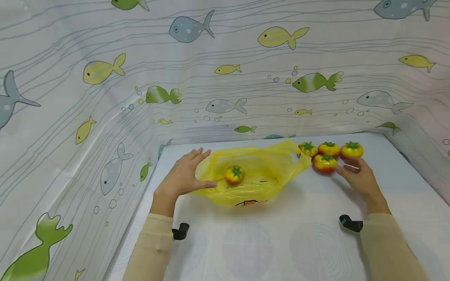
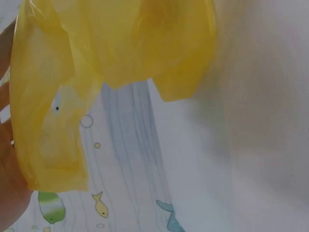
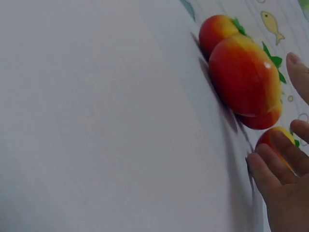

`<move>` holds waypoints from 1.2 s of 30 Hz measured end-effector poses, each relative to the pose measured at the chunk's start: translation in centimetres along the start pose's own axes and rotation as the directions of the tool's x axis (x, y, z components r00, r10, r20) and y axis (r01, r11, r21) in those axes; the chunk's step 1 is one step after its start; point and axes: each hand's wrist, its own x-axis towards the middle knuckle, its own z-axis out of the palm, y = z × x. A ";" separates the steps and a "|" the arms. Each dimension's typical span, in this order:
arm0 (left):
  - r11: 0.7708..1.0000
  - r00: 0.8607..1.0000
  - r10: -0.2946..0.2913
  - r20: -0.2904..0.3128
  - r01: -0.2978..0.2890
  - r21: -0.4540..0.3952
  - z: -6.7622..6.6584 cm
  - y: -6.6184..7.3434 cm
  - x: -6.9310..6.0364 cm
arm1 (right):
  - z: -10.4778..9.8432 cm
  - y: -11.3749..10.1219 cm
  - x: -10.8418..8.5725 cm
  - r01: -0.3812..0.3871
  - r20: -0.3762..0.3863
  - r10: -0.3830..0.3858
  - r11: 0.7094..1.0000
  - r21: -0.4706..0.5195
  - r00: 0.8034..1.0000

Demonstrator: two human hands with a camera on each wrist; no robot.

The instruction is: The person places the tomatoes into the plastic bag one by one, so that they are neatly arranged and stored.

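A yellow plastic bag (image 1: 253, 191) lies with its mouth spread on the table, and one red-and-yellow toy tomato (image 1: 234, 175) with a green leafy top sits in it. My left hand (image 1: 188, 171) is at the bag's left edge, fingers straight and thumb stretched over the rim. In the left wrist view the bag (image 2: 53, 145) lies against those fingers. On the right, my right hand (image 1: 358, 177) is beside the nearest toy tomato (image 1: 324, 164), fingers slightly bent. The right wrist view shows that tomato (image 3: 244, 75) apart from the spread fingers (image 3: 268, 176).
Behind the nearest tomato stand three more toy tomatoes, a left one (image 1: 308, 149), a middle one (image 1: 329, 148) and a right one (image 1: 352, 150). A white table (image 1: 281, 242) carries everything. Fish-printed sheeting (image 1: 225, 86) rises behind and on both sides.
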 end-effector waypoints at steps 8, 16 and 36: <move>1.000 1.000 -0.017 -0.015 0.017 -0.003 -0.2 -0.2 -0.5 | 1.1 -0.6 0.4 -0.002 0.005 0.002 1.000 -0.026 1.000; 0.999 1.000 -0.031 -0.005 0.031 -0.013 -0.5 0.0 -0.6 | 1.6 -0.9 0.6 0.038 0.034 -0.037 0.999 -0.027 0.999; 1.000 1.000 -0.007 -0.010 0.007 0.006 -0.4 0.7 -0.2 | 2.7 -1.6 1.2 0.039 0.016 -0.037 0.990 -0.133 0.999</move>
